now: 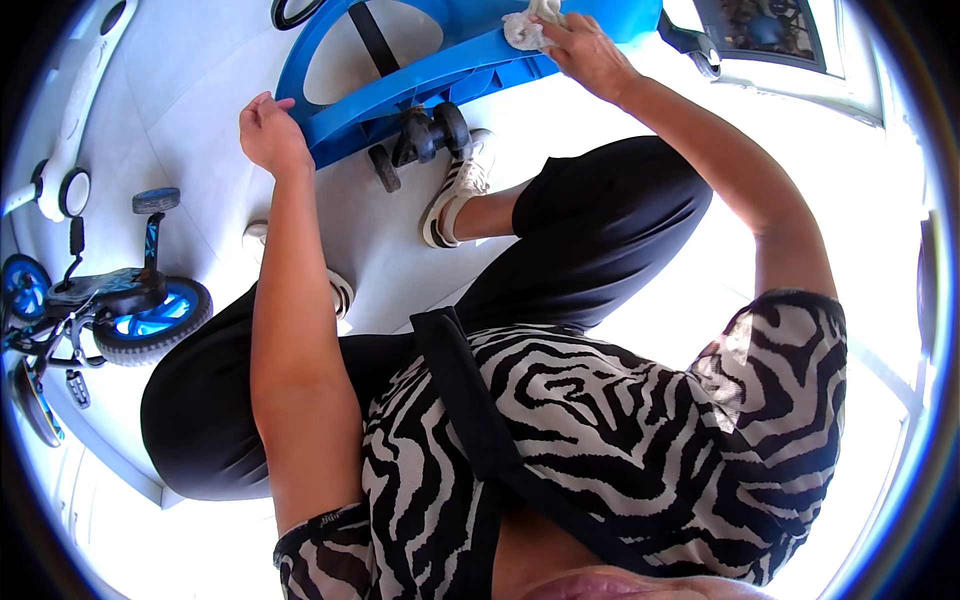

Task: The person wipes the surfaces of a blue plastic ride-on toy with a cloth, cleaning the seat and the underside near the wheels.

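Note:
A blue plastic ride-on swing car (420,84) is tipped up in front of me, its underside ribs and black wheels (427,135) facing my way. My right hand (589,56) presses a crumpled whitish cloth (525,31) onto the car's upper edge. At the car's left end, my left hand (274,135) lies against the blue rim with fingers loosely curled and thumb apart. Nothing shows within those fingers. Whether the left hand bears weight on the rim cannot be told.
To the left, a child's bike (120,296) with blue wheels lies near a white scooter-like frame (75,120). A black caster wheel (705,58) juts out at the upper right, near a dark framed panel (765,30). My shoe (461,187) stands on grey tiles (202,150) beneath the car.

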The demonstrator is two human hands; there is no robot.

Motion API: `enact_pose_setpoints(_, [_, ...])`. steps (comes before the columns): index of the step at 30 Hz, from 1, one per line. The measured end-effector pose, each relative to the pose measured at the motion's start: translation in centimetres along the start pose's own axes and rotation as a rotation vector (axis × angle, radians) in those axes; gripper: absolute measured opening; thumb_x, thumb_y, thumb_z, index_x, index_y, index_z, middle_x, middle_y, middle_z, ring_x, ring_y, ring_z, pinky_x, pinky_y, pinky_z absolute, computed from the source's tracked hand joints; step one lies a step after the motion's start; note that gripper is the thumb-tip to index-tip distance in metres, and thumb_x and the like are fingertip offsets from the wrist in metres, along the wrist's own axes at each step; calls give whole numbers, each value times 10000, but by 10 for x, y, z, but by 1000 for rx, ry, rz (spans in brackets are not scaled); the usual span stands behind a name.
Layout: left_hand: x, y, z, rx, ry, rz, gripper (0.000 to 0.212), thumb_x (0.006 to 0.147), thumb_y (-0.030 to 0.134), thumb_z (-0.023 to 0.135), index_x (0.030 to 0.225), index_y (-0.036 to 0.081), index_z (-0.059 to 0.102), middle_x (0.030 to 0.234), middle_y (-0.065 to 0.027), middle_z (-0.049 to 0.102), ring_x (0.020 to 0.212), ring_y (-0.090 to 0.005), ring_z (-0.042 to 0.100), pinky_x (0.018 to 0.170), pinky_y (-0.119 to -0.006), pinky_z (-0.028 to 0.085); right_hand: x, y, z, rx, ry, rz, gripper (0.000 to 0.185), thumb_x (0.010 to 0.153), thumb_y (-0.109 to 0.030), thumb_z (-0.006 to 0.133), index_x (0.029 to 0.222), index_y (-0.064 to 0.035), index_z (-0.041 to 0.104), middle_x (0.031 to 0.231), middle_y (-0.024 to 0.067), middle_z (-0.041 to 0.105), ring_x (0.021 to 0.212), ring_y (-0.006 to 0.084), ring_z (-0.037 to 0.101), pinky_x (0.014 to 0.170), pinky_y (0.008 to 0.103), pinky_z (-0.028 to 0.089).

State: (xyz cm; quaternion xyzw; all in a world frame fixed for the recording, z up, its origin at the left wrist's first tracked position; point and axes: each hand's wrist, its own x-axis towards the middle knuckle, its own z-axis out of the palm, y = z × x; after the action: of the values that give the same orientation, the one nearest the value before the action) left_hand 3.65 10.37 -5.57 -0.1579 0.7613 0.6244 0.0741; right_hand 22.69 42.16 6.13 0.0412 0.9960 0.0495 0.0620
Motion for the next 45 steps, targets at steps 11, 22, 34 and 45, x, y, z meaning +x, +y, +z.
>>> enact_pose_setpoints(11, [-2,-2,0,38,-11,52,230,932,185,510,1018,29,656,779,-69,717,790,-166,627,787,-302,477,-6,-43,2,107,9,43,337,985,-210,577,1270,-31,566,978,193,637,916,331,647,801,397,559])
enact_pose_setpoints(22, [-2,-2,-3,152,-28,131,238,920,173,504,1021,28,663,812,-71,722,785,-181,634,785,-308,486,5,-61,-9,237,-72,294,267,967,-259,537,1080,-42,644,951,201,693,876,345,689,777,430,558])
enact_pose_setpoints(34, [0,-2,2,297,2,182,240,902,170,516,1021,25,665,810,-78,724,810,-226,669,812,-344,511,0,-95,-13,296,-11,245,214,938,-222,581,1033,-34,617,892,224,681,836,388,672,749,449,553])
enact_pose_setpoints(45, [-7,2,6,326,-31,183,243,883,159,516,1014,23,668,805,-77,722,802,-247,665,805,-338,507,-4,-53,-9,235,-119,404,298,994,-261,498,1021,5,629,762,190,669,669,347,662,721,420,549])
